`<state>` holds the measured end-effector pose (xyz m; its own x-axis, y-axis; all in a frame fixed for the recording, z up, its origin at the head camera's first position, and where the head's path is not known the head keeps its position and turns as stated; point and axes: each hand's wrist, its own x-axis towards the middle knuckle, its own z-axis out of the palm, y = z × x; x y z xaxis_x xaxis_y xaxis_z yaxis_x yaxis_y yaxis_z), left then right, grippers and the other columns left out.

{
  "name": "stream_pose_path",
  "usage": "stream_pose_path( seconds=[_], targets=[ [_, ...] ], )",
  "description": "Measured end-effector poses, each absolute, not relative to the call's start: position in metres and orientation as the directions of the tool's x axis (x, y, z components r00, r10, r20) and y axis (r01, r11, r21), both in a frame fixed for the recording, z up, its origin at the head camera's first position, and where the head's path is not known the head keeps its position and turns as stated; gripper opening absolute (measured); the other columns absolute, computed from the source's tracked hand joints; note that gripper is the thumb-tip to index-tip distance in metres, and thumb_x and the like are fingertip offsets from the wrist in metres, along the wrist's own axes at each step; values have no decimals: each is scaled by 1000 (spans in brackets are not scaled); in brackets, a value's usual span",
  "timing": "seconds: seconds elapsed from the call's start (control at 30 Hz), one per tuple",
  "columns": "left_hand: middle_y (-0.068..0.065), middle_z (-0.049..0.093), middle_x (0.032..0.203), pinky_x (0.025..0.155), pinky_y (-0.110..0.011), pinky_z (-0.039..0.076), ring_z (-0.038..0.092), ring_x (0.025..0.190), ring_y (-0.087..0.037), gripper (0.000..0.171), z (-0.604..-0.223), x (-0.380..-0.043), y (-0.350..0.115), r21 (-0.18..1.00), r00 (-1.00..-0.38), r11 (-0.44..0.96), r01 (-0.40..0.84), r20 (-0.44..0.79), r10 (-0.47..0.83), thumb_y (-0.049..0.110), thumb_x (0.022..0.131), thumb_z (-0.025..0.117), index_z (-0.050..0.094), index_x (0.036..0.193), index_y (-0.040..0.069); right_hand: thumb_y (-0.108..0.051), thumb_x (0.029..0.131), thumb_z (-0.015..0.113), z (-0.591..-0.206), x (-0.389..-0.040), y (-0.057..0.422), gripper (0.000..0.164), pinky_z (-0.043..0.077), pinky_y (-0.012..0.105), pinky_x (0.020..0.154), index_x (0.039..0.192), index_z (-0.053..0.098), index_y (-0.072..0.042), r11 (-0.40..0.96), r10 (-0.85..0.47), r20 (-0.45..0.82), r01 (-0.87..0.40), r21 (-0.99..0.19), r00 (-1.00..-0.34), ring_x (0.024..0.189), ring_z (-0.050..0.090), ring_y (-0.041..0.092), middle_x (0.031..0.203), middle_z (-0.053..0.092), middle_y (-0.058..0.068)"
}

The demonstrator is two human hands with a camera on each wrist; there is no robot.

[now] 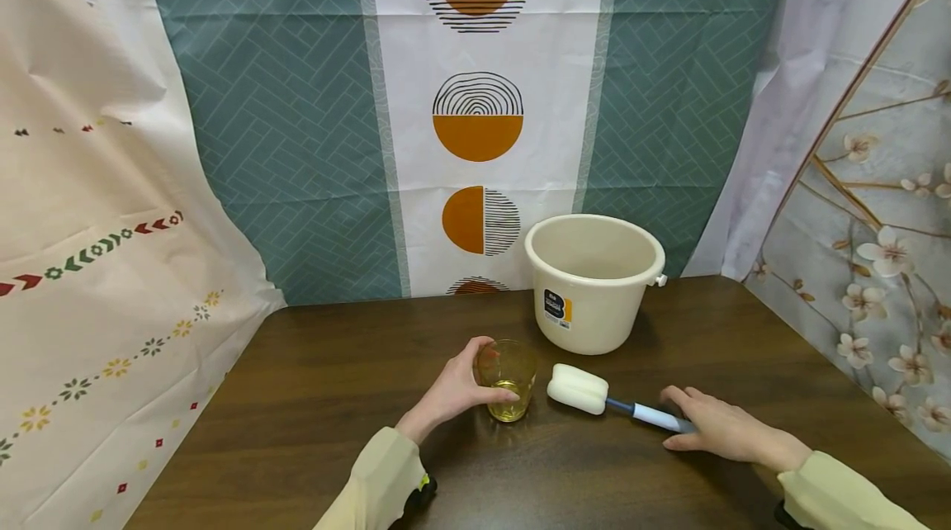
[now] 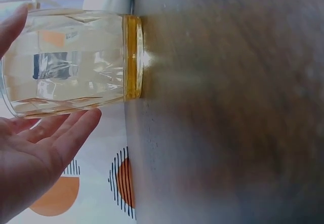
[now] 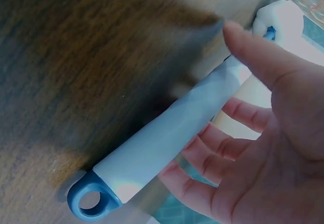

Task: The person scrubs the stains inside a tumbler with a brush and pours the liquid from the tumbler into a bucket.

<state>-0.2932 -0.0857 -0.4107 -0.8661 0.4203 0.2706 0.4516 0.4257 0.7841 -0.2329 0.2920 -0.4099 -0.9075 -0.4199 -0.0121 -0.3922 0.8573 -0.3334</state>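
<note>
An amber-tinted drinking glass (image 1: 518, 365) stands upright on the table. My left hand (image 1: 458, 385) holds it from the left, thumb across the near side and fingers round the far side; in the left wrist view, the glass (image 2: 76, 62) lies between thumb and fingers (image 2: 76, 133). To its right is a bottle brush with a white sponge head (image 1: 578, 389), a blue neck and a pale handle (image 3: 162, 138) ending in a blue ring. My right hand (image 1: 716, 424) is at this handle, fingers along its far side, thumb spread away on the near side.
A cream bucket (image 1: 590, 307) with a label stands at the back right, behind the glass and brush. Patterned cloths (image 1: 282, 142) hang behind and at both sides of the dark wooden table (image 1: 334, 381).
</note>
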Motion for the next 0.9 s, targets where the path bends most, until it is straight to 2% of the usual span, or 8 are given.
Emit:
stream_pose_path(
  seconds=[0.2,0.33,0.57,0.67,0.8,0.9],
  targets=[
    [-8,51,116,83,-40,39,50,101,-21,81,-410,-295,-86,786,-866,426,448,264,424,38,65,81,38,126,6,-30,80,68,-413,-236,294,28,34,27,48,99,51,-19,810,-510,37,-494,-314,-859,62,39,7,78,40,-10],
    [-8,50,116,83,-40,40,50,102,-21,81,-412,-295,-85,794,-868,422,437,250,428,37,66,80,37,127,5,-20,83,66,-414,-238,295,19,33,26,48,94,50,-21,789,-548,49,-535,-303,-835,61,39,5,76,40,-14],
    [-6,51,115,82,-39,40,50,101,-19,82,-415,-296,-85,793,-865,417,444,257,432,37,66,80,37,127,4,-8,84,62,-416,-238,296,19,33,25,50,93,47,-14,760,-589,91,-589,-276,-803,61,37,5,76,38,-12],
    [-7,51,115,83,-39,40,50,101,-19,83,-414,-296,-85,796,-862,411,445,256,438,37,66,80,36,127,2,-2,84,61,-415,-240,297,20,32,24,51,92,44,-12,727,-614,115,-616,-302,-781,60,38,4,74,38,-11],
    [-7,50,116,82,-38,40,49,101,-19,82,-414,-295,-85,802,-864,408,437,249,437,36,66,80,36,127,3,2,85,58,-413,-243,298,21,32,24,51,90,43,-11,702,-624,135,-628,-335,-770,60,38,3,71,38,-10],
    [-7,50,116,82,-38,40,49,102,-19,81,-414,-295,-85,803,-866,409,435,247,435,36,67,80,36,126,4,3,84,59,-411,-245,298,21,32,24,51,90,44,-11,696,-627,168,-644,-317,-760,61,38,3,72,38,-10]
  ],
)
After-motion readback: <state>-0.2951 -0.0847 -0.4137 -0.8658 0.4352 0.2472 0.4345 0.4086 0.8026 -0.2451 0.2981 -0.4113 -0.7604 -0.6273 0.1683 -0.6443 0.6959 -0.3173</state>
